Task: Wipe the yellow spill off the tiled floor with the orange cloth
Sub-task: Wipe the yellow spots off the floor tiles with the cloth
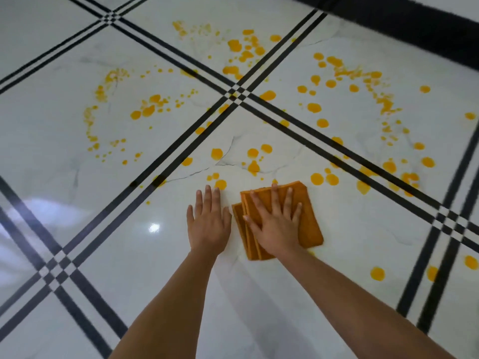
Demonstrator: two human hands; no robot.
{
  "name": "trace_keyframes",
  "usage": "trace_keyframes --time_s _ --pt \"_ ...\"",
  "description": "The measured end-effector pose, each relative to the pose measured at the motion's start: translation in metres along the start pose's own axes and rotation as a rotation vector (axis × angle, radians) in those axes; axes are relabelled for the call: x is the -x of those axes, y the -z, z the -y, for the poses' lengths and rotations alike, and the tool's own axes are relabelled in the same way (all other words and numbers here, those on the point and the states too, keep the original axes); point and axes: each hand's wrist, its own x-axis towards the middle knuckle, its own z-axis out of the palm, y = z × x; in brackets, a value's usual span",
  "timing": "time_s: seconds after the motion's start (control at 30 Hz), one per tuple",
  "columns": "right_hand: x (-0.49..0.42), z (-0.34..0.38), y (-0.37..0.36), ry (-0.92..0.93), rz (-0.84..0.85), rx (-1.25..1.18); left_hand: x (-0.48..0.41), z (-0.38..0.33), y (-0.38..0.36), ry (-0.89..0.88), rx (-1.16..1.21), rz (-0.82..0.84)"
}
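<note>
Right hand (274,224) presses orange cloth (309,224) flat, no closed grip; left hand (208,222) splayed beside; yellow spill (252,165) beyond.

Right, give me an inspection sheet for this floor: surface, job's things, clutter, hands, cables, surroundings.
Surface: glossy white tiled floor with black striped borders; glare patch at lower left.
Job's things: folded orange cloth lies flat on the tile; yellow spill is scattered as drops and smears across several tiles, mostly beyond the cloth, a few at right.
Clutter: nothing seen.
Hands: right hand spread flat on the cloth, pressing it down; left hand flat on bare tile beside the cloth, holding nothing.
Cables: nothing seen.
Surroundings: dark band along the top right edge; what it is cannot be told.
</note>
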Motion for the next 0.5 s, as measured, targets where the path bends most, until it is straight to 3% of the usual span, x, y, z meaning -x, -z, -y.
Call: trace_keyframes --time_s 0.07,0.13,0.23,0.27,0.3,0.4,0.47,0.5 --pt "0.003 -0.027 -0.004 0.248 -0.038 0.141 -0.005 0.003 -0.008 0.018 0.011 -0.044" --pt "-0.026 -0.063 0.008 0.306 -0.017 0.259 -0.007 0.004 -0.013 0.014 0.02 -0.054" --pt "-0.089 -0.064 0.034 -0.062 -0.077 0.137 -0.002 -0.005 -0.018 0.029 0.058 -0.033" --pt "-0.094 -0.048 0.032 -0.084 -0.076 0.118 -0.003 -0.005 -0.019 0.043 0.068 -0.036" --pt "-0.085 -0.035 0.024 -0.02 -0.109 0.127 -0.005 -0.004 -0.02 0.058 0.073 -0.046" --pt "-0.021 -0.045 0.003 0.471 -0.03 0.238 -0.002 0.002 -0.023 0.093 0.067 -0.089" --pt "-0.037 -0.076 0.014 0.522 -0.025 0.28 0.001 0.007 -0.023 0.115 0.06 -0.101" --pt "-0.063 -0.079 0.024 0.404 -0.051 0.265 0.0 0.009 -0.022 0.126 0.056 -0.104"
